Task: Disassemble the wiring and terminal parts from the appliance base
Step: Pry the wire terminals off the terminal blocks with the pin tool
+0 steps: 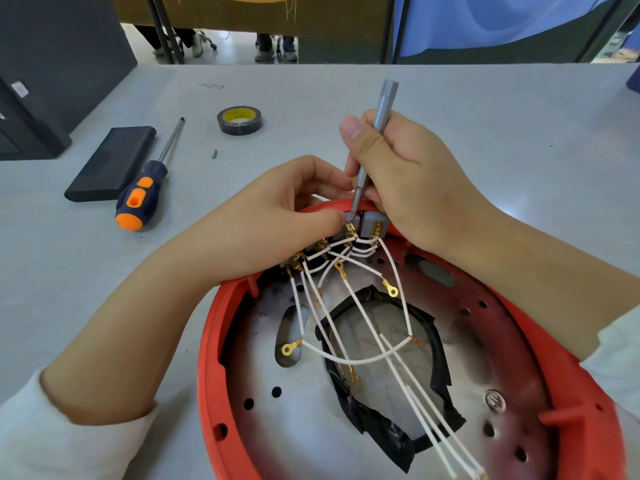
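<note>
red base (pixel 214 344) upside down at near edge of table (pixel 485 133), rim toward viewer. white wires (pixel 349 303) fanned across inside, running from gold terminals (pixel 349 233) on grey block (pixel 367 225) at far rim; several loose ends with gold ring lugs (pixel 290 348) lying over metal plate and black tape patch (pixel 381 431). right hand (pixel 408 181) wrapped around thin grey driver (pixel 375 140), tip down on 1 terminal at block. left hand (pixel 273 216) resting on far-left rim, fingertips pinching at same terminal just beside driver tip; exactly what is pinched too small to tell. left of base on table: orange-and-blue screwdriver (pixel 142 199), touching black slab (pixel 112 164). tape roll (pixel 240 120) farther back, small dark bit (pixel 214 153) between roll and screwdriver shaft. dark box (pixel 31 98) at far left edge.
</note>
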Demonstrator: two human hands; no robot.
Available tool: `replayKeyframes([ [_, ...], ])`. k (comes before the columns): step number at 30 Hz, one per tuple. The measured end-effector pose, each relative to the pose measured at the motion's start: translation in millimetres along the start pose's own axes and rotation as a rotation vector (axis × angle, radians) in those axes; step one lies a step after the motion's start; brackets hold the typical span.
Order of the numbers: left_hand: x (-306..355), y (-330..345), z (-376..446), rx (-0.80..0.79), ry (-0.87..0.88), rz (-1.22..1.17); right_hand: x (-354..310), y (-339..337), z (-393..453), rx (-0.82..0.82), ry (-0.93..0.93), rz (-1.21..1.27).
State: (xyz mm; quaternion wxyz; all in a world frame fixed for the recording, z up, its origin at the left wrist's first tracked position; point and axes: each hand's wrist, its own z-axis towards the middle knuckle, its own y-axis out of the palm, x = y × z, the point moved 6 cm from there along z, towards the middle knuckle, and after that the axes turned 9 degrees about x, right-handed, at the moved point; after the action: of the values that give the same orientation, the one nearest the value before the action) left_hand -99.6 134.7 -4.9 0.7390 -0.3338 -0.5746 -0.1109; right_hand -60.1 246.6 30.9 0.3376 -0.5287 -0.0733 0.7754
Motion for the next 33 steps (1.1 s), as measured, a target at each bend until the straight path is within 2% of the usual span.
replayKeyframes([
  [12, 3.0, -0.5, -0.5, -0.051, 0.034, 0.106, 0.7, 2.4, 3.3, 0.024, 0.044, -0.08],
  [20, 1.8, -1.3, -1.2, -0.043, 0.022, 0.121, -4.5, -1.8, 0.0, 0.066, -0.048, -0.05],
  [27, 3.8, 0.9, -0.8, -0.07, 0.044, 0.122, -12.6, 0.0, -7.1, 0.079, -0.154, -0.118],
  [33, 3.4, -0.3, -0.9, -0.072, 0.051, 0.114, -9.5, -0.8, -6.1, 0.092, -0.108, -0.105],
])
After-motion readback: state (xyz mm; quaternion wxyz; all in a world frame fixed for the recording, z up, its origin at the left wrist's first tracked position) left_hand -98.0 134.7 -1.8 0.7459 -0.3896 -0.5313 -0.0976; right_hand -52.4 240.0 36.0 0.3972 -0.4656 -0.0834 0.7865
